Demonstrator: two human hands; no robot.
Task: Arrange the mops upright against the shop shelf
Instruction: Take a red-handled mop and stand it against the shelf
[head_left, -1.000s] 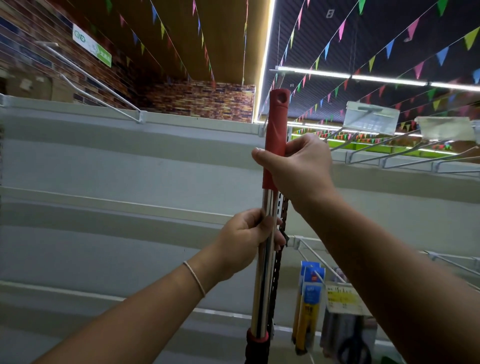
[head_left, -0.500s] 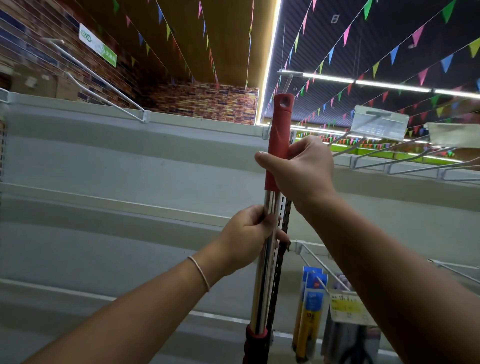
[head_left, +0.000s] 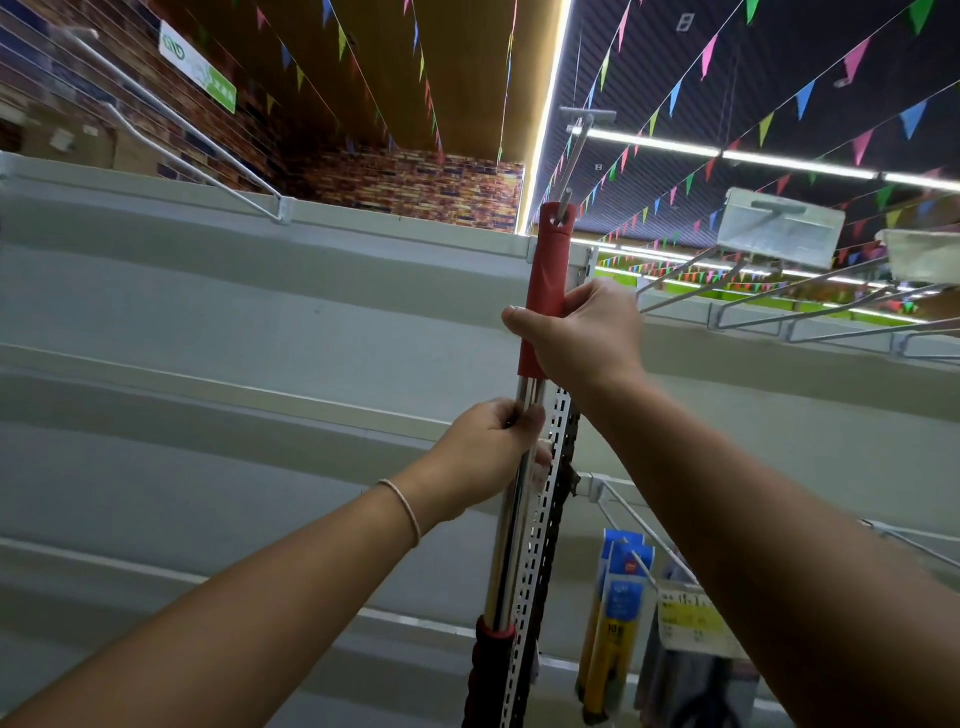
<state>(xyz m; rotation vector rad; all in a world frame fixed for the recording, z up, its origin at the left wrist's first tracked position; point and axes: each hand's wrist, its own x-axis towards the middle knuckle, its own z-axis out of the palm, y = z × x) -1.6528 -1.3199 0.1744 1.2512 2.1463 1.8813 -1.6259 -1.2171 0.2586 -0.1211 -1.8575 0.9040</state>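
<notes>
Mop: you hold one mop handle (head_left: 514, 499) nearly upright, just in front of the slotted shelf upright (head_left: 545, 519); its long axis runs bottom to top, leaning slightly right at the top. The mop head is out of view below.
Right grip: your right hand (head_left: 576, 332) is curled round the red sleeve (head_left: 545, 291) at the top of the handle, thumb across the front.
Left grip: your left hand (head_left: 483, 452) is wrapped round the bare chrome tube just below the sleeve.
Hook: the hang hole at the sleeve's tip sits at the end of a wire peg (head_left: 566, 197); whether the peg passes through it, you cannot tell from here.
Key relation: the shelf (head_left: 208, 332) lies straight behind the handle, and your right hand is the nearer one to the top, so it will likely steer the tip.
Nearby: packaged goods (head_left: 615, 597) hang on pegs to the lower right, well apart from the handle.
Risk: the smooth tube could slide sideways along the upright if released before it is seated.
</notes>
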